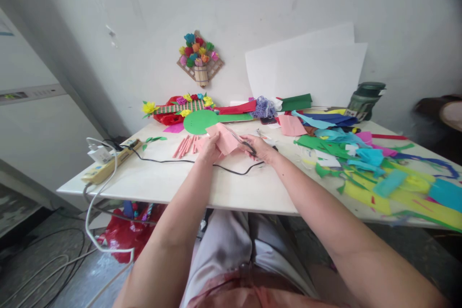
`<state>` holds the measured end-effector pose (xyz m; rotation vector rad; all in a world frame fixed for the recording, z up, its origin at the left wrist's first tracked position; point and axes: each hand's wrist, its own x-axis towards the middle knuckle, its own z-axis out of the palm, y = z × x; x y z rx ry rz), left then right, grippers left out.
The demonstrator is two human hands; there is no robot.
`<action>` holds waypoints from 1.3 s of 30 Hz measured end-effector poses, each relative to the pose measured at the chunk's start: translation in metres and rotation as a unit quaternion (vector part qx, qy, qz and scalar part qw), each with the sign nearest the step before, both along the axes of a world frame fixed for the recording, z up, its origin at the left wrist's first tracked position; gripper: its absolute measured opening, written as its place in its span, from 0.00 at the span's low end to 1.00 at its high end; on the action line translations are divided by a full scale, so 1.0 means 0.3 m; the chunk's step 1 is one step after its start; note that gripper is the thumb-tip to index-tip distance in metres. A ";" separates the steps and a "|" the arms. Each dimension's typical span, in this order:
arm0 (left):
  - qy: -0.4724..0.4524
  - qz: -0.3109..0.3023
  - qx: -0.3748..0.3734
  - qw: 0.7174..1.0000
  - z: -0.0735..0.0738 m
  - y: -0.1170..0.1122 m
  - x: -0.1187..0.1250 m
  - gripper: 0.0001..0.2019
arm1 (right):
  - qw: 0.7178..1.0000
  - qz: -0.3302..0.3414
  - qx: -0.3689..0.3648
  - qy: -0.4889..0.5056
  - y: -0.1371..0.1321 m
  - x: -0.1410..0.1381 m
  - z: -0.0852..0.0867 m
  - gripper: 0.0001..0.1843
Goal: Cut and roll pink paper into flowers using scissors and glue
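Observation:
Near the middle of the white table, my left hand (211, 148) grips a piece of pink crepe paper (228, 140) between thumb and fingers. My right hand (260, 148) is closed round the dark handles of a pair of scissors (249, 147). The blades point left and lie against the paper's right edge; whether they are parted I cannot tell. Several rolled pink paper sticks (184, 146) lie just left of my left hand. Behind the paper is a green round cutout with a long strip (198, 121).
A black cable (166, 160) crosses the table in front of my hands, from a power strip (110, 162) at the left edge. Colourful paper scraps (378, 163) cover the right side. A green bottle (365, 98) stands behind them. A flower-decorated lattice (180, 107) lies by the wall.

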<state>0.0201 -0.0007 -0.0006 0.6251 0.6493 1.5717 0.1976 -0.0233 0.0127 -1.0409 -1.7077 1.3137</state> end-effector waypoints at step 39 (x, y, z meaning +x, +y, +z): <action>0.093 0.054 0.020 0.994 -0.016 0.006 -0.005 0.07 | 0.998 0.051 -0.035 -0.003 0.013 0.011 -0.017 0.43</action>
